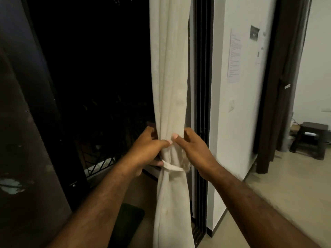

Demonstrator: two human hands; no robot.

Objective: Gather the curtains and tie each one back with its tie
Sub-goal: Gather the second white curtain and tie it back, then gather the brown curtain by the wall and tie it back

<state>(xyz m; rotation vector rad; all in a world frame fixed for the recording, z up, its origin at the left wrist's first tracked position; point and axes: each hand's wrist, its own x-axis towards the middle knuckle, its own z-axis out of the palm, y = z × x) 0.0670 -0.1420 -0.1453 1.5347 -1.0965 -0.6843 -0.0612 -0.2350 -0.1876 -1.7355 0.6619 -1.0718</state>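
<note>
Both hands close on the gathered cream curtain point(170, 86) at about the same height, one on each side of the bundle. On the left, the left hand point(148, 147) wraps round the curtain's left edge, thumb laid across the front of the cloth and fingers curled out of sight behind it; one lower finger reaches down to the left end of the tie point(172, 168). Opposite it, the right hand point(193, 149) grasps the right side of the bundle, thumb tip on the front folds just beside the left thumb, fingers bent round the right edge.

Just below the hands the tie, a narrow cream band, runs across the front of the curtain and cinches it, so the cloth narrows there and spreads again toward the floor. Whether the band is fastened behind cannot be told.

Right of the curtain and touching it stands a dark ribbed door frame point(202, 86), then a white wall point(250, 113) with a printed sheet of paper point(234, 56) stuck on it. Farther right hangs a dark brown curtain point(279, 86), and beyond it a dark stool point(311, 138) stands on the pale floor. Left of the hands is black glass with a metal grille point(100, 163) low behind it, and a dark mat point(129, 224) lies near the person's left forearm.
</note>
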